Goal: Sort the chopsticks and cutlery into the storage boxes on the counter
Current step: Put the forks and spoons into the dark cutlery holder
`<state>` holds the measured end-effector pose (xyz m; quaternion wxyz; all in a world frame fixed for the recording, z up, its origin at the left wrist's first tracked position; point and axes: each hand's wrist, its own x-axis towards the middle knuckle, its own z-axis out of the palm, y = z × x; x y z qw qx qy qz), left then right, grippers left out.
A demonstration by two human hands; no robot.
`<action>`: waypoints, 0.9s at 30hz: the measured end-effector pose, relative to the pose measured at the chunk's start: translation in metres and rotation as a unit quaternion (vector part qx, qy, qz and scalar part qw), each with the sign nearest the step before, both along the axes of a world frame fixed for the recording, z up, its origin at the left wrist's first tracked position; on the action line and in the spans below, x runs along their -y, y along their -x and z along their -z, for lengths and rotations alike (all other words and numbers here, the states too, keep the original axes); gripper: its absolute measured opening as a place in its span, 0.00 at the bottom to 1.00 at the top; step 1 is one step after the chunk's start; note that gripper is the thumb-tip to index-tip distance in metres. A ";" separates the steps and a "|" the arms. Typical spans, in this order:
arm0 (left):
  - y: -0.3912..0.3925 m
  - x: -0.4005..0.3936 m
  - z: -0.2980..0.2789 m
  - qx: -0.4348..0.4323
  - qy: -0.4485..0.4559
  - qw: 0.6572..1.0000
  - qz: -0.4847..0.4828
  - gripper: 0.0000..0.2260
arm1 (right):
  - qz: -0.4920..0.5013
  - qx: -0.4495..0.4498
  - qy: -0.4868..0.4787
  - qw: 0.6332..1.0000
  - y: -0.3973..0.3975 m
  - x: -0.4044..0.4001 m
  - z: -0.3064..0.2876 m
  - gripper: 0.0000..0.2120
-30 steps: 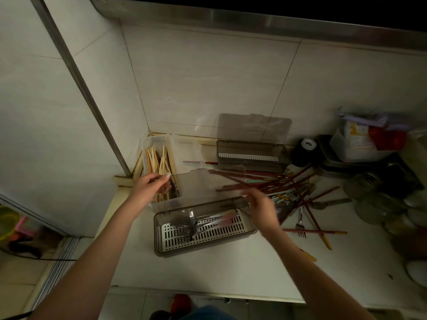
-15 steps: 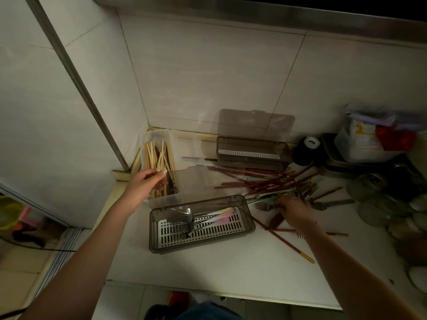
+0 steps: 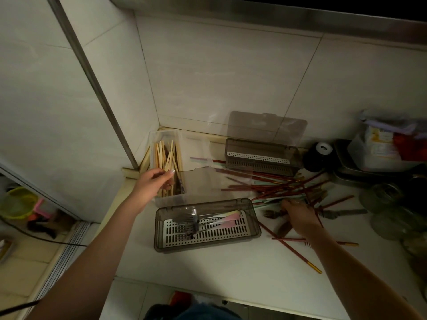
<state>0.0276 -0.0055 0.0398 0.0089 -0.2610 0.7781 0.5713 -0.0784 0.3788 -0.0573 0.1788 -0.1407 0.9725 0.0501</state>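
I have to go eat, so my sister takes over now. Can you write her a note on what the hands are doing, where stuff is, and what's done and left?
Left hand: on the near end of the clear box of pale wooden chopsticks, fingers curled at its rim.
Right hand: down in the loose pile of red chopsticks; a fork lies beside it. Whether it grips anything cannot be told.
Done: forks and pastel pieces lie in the near grey box.
Left: the red pile; the far grey box looks empty.
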 end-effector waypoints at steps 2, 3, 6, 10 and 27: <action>0.000 -0.001 -0.001 0.002 0.003 1.000 0.000 0.06 | -0.019 -0.014 -0.033 0.999 -0.004 0.002 0.002 0.25; 0.000 0.000 -0.001 0.003 0.004 1.000 -0.001 0.07 | -0.030 -0.025 -0.053 0.998 -0.006 0.003 0.003 0.28; -0.001 0.001 -0.001 0.009 0.008 1.000 -0.002 0.07 | -0.054 -0.052 -0.104 0.992 -0.012 0.006 -0.001 0.36; 0.000 0.001 -0.001 0.013 0.013 1.000 -0.001 0.07 | -0.067 -0.091 -0.103 0.988 -0.017 0.006 -0.006 0.29; 0.002 0.000 -0.003 0.010 0.013 1.000 -0.002 0.08 | -0.165 -0.154 0.173 0.959 -0.024 0.040 -0.046 0.26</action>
